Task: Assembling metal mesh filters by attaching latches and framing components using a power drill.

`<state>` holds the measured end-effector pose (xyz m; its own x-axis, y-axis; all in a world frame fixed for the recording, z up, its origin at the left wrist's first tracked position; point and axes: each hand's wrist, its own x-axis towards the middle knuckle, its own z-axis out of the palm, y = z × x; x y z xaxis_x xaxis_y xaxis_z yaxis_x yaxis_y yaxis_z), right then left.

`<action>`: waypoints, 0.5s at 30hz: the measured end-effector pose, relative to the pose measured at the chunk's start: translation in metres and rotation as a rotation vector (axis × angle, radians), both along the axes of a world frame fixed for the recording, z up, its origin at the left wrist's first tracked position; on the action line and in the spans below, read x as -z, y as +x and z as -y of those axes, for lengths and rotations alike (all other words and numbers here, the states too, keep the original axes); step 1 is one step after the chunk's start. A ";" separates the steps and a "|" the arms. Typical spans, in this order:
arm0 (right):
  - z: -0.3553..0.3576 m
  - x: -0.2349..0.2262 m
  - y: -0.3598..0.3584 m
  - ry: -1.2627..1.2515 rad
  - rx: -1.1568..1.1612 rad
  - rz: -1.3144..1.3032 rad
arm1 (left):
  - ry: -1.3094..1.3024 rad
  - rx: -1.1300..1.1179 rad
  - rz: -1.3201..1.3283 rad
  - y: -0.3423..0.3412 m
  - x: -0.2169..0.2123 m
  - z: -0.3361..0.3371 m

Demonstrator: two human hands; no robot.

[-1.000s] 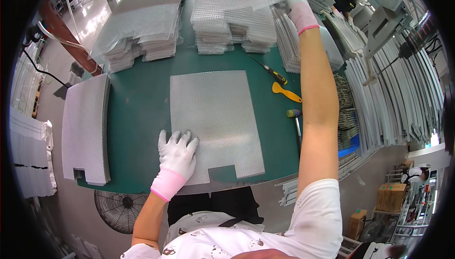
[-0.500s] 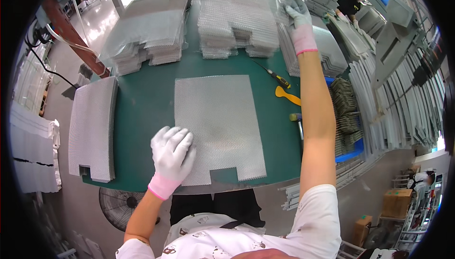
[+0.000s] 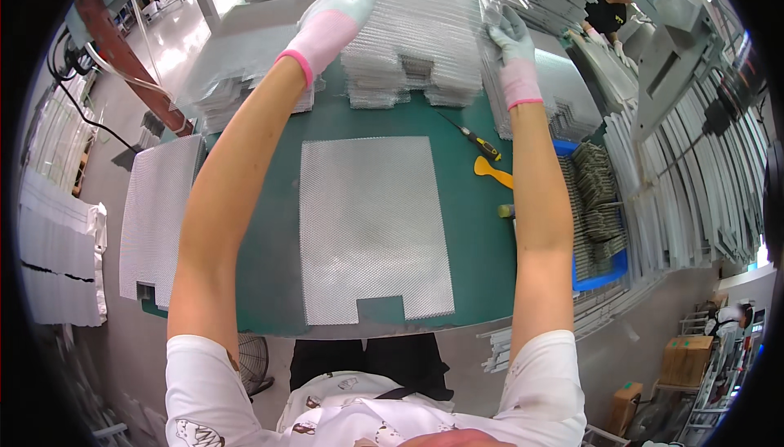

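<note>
Both my hands, in white gloves with pink cuffs, are stretched out to the far side of the green table. At the far middle stands a stack of silvery mesh sheets (image 3: 408, 30), each with a notch in its near edge. My left hand (image 3: 347, 10) is closed at the stack's far left corner, its fingertips partly hidden. My right hand (image 3: 512, 34) has its fingers curled at the right edge, closed on a mesh sheet there. Another notched mesh sheet (image 3: 371, 218) lies flat in front of me, touched by neither hand.
More mesh stacks stand at far left (image 3: 245, 46), far right (image 3: 563, 79) and the left edge (image 3: 155, 218). A screwdriver (image 3: 482, 143) and a yellow scraper (image 3: 492, 172) lie near my right forearm. Beyond it is a blue crate (image 3: 600, 278) of small parts.
My left hand has left the near mesh sheet and reached forward to the far middle stack. My right hand stays by that stack's right edge, slightly nearer me. The near sheet lies almost unmoved.
</note>
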<state>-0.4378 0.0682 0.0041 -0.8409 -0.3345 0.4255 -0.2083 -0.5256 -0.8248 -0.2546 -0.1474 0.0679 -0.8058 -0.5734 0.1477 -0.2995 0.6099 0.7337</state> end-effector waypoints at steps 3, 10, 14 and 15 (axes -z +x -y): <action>0.012 0.004 -0.010 0.045 0.053 0.021 | -0.497 -0.306 -0.180 -0.011 0.012 -0.011; 0.003 0.020 -0.058 0.965 0.553 -0.407 | 0.270 0.047 -0.326 -0.024 0.007 0.000; 0.028 0.006 -0.035 0.959 0.274 -0.266 | 0.777 -0.088 -0.432 -0.012 0.021 0.011; 0.027 0.003 -0.034 0.979 0.297 -0.242 | 0.784 -0.092 -0.417 -0.010 0.023 0.010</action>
<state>-0.4715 0.0414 0.0015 -0.8740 -0.4177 0.2485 -0.4359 0.4475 -0.7809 -0.2647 -0.1573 0.0449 -0.7198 -0.6928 -0.0433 0.0616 -0.1259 0.9901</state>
